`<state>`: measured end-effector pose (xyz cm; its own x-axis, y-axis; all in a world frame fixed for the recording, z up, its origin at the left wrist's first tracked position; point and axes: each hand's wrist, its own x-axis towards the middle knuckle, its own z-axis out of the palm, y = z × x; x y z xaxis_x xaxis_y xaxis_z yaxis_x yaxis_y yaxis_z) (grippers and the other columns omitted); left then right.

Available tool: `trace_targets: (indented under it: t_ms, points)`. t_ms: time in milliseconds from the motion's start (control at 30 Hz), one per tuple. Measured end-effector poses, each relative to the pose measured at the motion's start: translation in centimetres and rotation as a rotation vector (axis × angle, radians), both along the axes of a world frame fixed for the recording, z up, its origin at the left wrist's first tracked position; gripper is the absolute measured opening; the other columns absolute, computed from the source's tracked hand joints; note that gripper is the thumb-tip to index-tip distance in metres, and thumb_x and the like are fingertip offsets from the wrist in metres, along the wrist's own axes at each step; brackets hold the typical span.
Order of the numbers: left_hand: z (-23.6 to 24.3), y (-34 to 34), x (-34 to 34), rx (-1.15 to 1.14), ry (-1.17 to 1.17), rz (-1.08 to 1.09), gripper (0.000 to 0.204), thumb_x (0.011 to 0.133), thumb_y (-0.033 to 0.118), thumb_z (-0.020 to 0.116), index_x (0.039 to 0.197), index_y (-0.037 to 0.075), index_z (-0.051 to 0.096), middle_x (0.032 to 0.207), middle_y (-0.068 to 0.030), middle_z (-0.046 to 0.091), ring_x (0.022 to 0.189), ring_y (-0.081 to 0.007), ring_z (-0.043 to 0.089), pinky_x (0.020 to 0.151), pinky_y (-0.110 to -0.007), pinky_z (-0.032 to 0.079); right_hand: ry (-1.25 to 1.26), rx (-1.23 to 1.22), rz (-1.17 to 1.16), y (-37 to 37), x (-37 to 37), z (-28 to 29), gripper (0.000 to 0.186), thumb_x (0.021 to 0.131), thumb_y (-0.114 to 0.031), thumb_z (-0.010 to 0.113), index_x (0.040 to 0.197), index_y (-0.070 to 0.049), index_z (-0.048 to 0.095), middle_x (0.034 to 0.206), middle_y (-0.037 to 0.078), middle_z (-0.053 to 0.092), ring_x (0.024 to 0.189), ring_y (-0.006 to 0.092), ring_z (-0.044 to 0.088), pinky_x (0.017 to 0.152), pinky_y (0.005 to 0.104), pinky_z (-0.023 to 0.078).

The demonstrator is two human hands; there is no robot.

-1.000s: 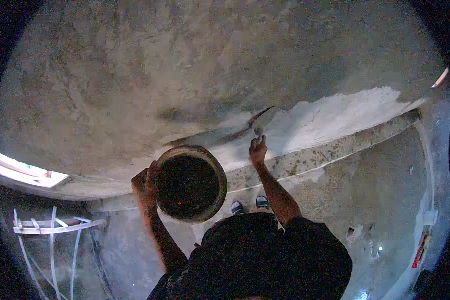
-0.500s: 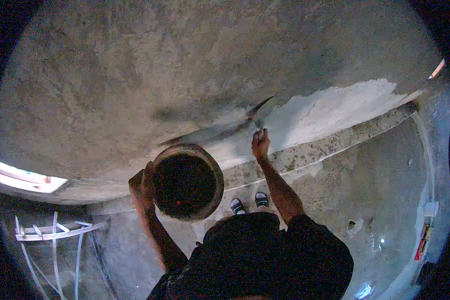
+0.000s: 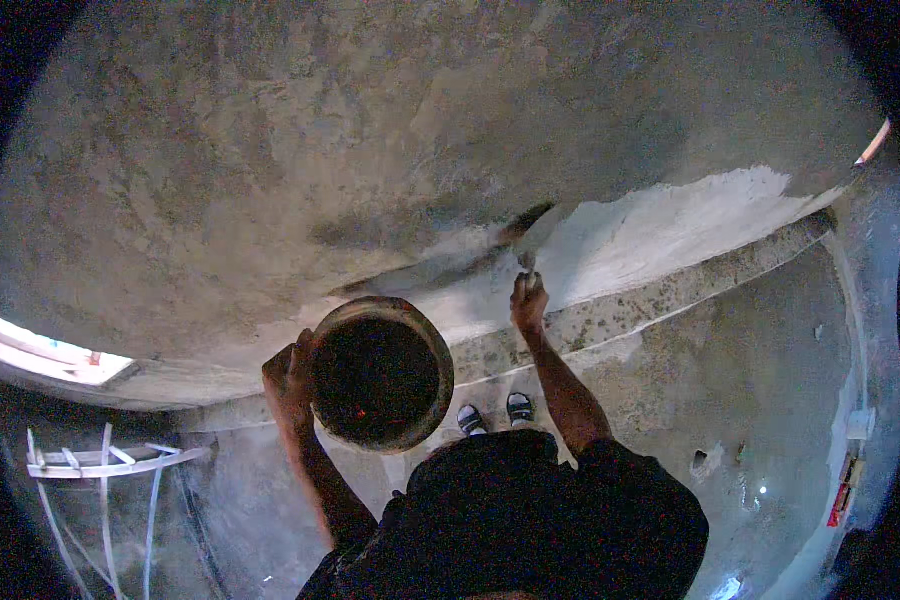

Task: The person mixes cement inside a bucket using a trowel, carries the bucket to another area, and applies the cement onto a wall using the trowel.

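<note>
Over the last second the shift is at the right hand [image 3: 528, 303], near centre frame: the trowel [image 3: 526, 224] beyond it showed as a thin dark sliver half a second ago and now presents a broader strip of blade, tip toward the upper right. Blade angle has changed, then, more than hand position (much of the apparent drift is the head camera bobbing). For the work in hand this probably means a different tilt against the wall [image 3: 270, 150]; whether the blade touches it cannot be told. Right fingers closed round the handle, no gap visible. Left hand [image 3: 289, 378], left of centre, clamped on the near-left side of a round tub [image 3: 447, 375], opening toward the viewer; some fingers hidden behind the rim, their curl unreadable. Tub barely moved against the scene; contents too dark to judge. Pale patch [image 3: 690, 220] runs from beside the trowel to the right of the frame, above a speckled ledge [image 3: 670, 290], its outline much as before. Sandalled feet [image 3: 519, 407] below centre.
</note>
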<state>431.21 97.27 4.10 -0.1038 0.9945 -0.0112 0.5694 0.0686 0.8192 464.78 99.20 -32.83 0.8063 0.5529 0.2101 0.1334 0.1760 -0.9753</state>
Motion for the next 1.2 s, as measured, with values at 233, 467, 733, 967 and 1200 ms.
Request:
trace_targets:
  t_ms: [233, 467, 733, 967, 1200]
  points:
    - [-0.3, -0.3, 0.5, 0.044, -0.011, 0.024, 0.044, 0.089, 0.041, 0.058, 0.060, 0.009, 0.048, 0.053, 0.0042, 0.037, 0.041, -0.0064, 0.032, 0.038, -0.026, 0.024, -0.521, -0.546, 0.388, -0.5, -2.3, 3.5, 0.024, 0.087, -0.024, 0.058, 0.098, -0.003, 0.060, 0.091, 0.016, 0.065, 0.069, 0.0261, 0.062, 0.063, 0.0424, 0.049]
    - [-0.2, -0.6, 0.4, 0.035, -0.001, 0.015, 0.044, 0.089, 0.040, 0.058, 0.063, 0.004, 0.052, 0.055, 0.0017, 0.042, 0.048, -0.0090, 0.035, 0.046, -0.028, 0.027, -0.445, -0.266, 0.212, -3.4, -3.0, 4.5, 0.017, 0.081, -0.019, 0.061, 0.096, -0.011, 0.061, 0.094, 0.019, 0.062, 0.063, 0.0322, 0.061, 0.057, 0.0407, 0.050]
    - [-0.5, -0.7, 0.8, 0.054, 0.034, 0.041, 0.047, 0.089, 0.040, 0.058, 0.056, 0.008, 0.047, 0.053, 0.0022, 0.037, 0.048, -0.0102, 0.031, 0.045, -0.029, 0.024, -0.431, -0.357, -0.001, 0.5, 0.6, -1.7, 0.030, 0.088, -0.024, 0.053, 0.103, 0.002, 0.054, 0.078, 0.021, 0.061, 0.062, 0.0378, 0.060, 0.054, 0.0436, 0.050]
    - [-0.9, -0.3, 0.3, 0.069, 0.000, 0.032, 0.048, 0.088, 0.041, 0.059, 0.056, 0.007, 0.045, 0.053, 0.0028, 0.035, 0.046, -0.0094, 0.030, 0.044, -0.030, 0.023, -0.565, -0.593, 0.143, -5.9, 1.4, -3.7, 0.045, 0.086, -0.027, 0.061, 0.111, 0.008, 0.051, 0.064, 0.021, 0.060, 0.059, 0.0383, 0.060, 0.051, 0.0438, 0.048]
    - [-0.5, -0.4, 0.5, 0.051, 0.017, -0.014, 0.048, 0.088, 0.042, 0.059, 0.057, 0.007, 0.046, 0.053, 0.0021, 0.038, 0.047, -0.0094, 0.032, 0.044, -0.029, 0.024, -0.366, -0.466, -0.020, -1.1, 1.2, 0.4, 0.036, 0.087, -0.027, 0.056, 0.110, 0.000, 0.054, 0.082, 0.026, 0.062, 0.067, 0.0384, 0.060, 0.059, 0.0474, 0.046]
